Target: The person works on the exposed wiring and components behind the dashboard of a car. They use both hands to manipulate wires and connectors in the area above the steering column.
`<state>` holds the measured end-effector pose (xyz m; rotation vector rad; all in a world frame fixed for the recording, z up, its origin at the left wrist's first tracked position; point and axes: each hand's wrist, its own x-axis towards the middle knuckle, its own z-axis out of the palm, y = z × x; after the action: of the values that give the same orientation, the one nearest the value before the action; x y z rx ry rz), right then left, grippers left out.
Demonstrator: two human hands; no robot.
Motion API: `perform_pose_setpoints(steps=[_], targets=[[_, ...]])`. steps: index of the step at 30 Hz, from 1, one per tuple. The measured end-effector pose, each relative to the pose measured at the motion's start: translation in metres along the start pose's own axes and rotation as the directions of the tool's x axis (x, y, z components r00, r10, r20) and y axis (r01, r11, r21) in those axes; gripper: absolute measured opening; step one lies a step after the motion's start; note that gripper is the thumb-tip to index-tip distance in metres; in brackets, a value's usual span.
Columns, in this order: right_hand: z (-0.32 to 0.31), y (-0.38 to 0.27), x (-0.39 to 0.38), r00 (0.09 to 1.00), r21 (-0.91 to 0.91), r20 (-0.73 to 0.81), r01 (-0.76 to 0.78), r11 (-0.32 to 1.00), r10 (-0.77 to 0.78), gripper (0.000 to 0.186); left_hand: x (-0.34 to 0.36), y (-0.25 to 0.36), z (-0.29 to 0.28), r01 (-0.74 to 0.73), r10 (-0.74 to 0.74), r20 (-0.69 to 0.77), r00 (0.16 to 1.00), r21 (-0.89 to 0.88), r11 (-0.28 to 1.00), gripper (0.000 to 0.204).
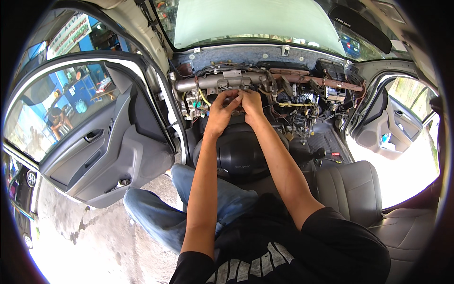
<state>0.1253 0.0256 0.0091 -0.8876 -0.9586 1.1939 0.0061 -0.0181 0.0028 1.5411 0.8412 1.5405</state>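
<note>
Both arms reach over the black steering wheel [239,154] to the bare dashboard frame. My left hand [220,113] is closed, its fingertips curled together just below the grey metal cross beam [201,84]. Beside it, nearly touching, my right hand [251,103] is closed too, with thumb and fingers pinched. Whatever lies between the fingers is hidden or too small to make out. Left of my left hand, a yellow wire [204,96] and green connectors [195,105] hang under the beam.
A reddish-brown beam [309,80] and loose wiring [298,118] extend to the right. The driver's door [99,146] stands open on the left, the passenger door [390,125] on the right. A gear lever [320,153] and red-handled tool [336,154] are near the grey seat [352,184].
</note>
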Motion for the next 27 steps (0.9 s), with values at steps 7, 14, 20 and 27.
perform_pose_setpoints(steps=[7,14,20,27], targets=[[0.0000,-0.0005,-0.0010,1.000,0.011,-0.016,-0.011,1.000,0.011,0.016,-0.0017,0.0006,0.0000,0.005,-0.005,-0.001,1.000,0.016,1.000,0.041],[-0.0002,0.0006,0.0003,1.000,0.010,-0.019,0.002,1.000,-0.002,0.015,-0.0008,-0.0014,0.0014,0.019,-0.019,0.001,1.000,-0.054,0.998,0.047],[-0.0006,0.0009,0.0004,1.000,-0.003,-0.014,-0.001,1.000,0.001,0.015,-0.0015,0.0015,0.0006,0.021,-0.020,0.022,1.000,-0.052,0.998,0.047],[0.0004,-0.0016,-0.0013,1.000,-0.026,-0.027,-0.017,1.000,0.016,0.016,-0.0014,0.0023,0.0000,0.044,-0.040,0.049,0.998,-0.082,0.996,0.047]])
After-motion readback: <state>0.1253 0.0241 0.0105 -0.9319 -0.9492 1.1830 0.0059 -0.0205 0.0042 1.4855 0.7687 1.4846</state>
